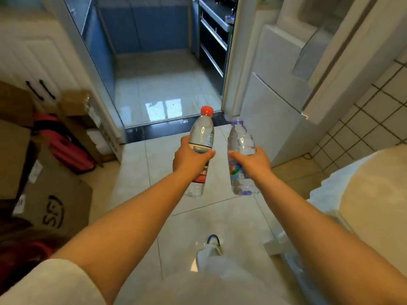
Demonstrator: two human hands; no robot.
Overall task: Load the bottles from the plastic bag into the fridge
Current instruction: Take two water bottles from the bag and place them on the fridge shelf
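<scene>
Both bare forearms reach forward; left hand (189, 155) grips the clear red-capped plastic bottle (201, 137), right hand (253, 160) the clear purple-capped plastic bottle (240, 137); caps point away, slightly tilted.

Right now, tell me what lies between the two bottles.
Nothing; the head view shows only bare floor tile behind the gap between the red-capped bottle and the purple-capped bottle.

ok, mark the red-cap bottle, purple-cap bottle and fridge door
red-cap bottle (202, 130): head view, clear shoulder under the cap
purple-cap bottle (240, 139): head view, upper body
fridge door (273, 111): head view, closed lower panel
</scene>
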